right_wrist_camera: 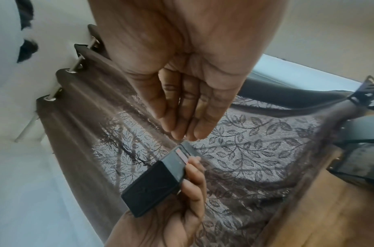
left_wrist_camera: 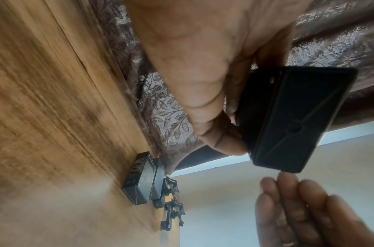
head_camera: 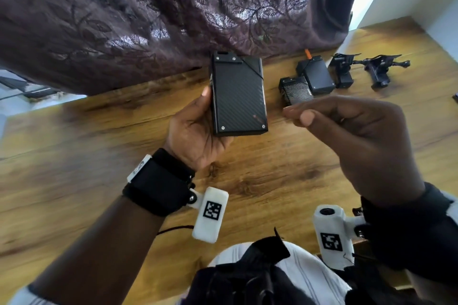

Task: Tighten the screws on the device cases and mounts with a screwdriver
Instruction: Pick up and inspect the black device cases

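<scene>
While the left hand [head_camera: 195, 129] grips the large black case [head_camera: 239, 96] above the tabletop [head_camera: 99, 146], screw face up for access I'd guess, the right hand [head_camera: 357, 141] hovers beside it, fingers loosely bent, holding nothing; no screwdriver is clear. Smaller cases [head_camera: 307, 82] and mounts [head_camera: 359, 70] sit near the far right edge. From the left wrist, the thumb [left_wrist_camera: 213, 117] clamps the case's side. From the right wrist, relaxed fingertips [right_wrist_camera: 177, 132] nearly touch its end. No readable writing.
</scene>
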The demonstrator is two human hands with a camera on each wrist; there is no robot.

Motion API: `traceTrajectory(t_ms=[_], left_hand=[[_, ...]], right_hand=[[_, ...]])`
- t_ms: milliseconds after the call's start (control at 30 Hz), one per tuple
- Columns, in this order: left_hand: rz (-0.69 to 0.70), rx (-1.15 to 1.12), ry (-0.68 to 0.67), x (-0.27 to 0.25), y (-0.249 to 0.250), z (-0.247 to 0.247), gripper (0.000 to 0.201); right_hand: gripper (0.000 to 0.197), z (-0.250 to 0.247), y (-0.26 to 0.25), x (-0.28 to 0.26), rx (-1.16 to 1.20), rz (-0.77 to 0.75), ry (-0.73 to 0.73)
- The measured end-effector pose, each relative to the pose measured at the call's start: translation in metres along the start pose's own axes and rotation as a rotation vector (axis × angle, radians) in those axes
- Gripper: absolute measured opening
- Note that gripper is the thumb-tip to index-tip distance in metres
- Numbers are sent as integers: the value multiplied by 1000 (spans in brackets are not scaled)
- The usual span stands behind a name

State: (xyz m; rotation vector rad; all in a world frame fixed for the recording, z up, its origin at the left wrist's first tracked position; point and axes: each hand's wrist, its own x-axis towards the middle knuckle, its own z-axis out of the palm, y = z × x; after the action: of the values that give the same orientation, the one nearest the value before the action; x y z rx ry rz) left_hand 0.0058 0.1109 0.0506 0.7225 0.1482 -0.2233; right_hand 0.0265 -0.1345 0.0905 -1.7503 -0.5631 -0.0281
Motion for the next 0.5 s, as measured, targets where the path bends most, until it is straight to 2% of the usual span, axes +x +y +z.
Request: traceTrajectory(t_ms=[167,300,367,433,467,500], left_hand=[[8,-28,-64,8,5,1,110],[39,-17,-53,12,11,3,109],[23,46,-47,11,15,7,84],[45,167,-18,12,13,13,39],[57,266,6,12,10,18,29],[76,408,49,12,7,24,32]], right_hand=[[16,1,11,-4,10,72,-41],[13,6,12,-4,-15,76,-65],[14,10,13,-1,-16,88,-41],[22,16,12,4,44,116,-2],[29,20,12,6,85,138,-1],[36,23,10,9,120,170,-16]])
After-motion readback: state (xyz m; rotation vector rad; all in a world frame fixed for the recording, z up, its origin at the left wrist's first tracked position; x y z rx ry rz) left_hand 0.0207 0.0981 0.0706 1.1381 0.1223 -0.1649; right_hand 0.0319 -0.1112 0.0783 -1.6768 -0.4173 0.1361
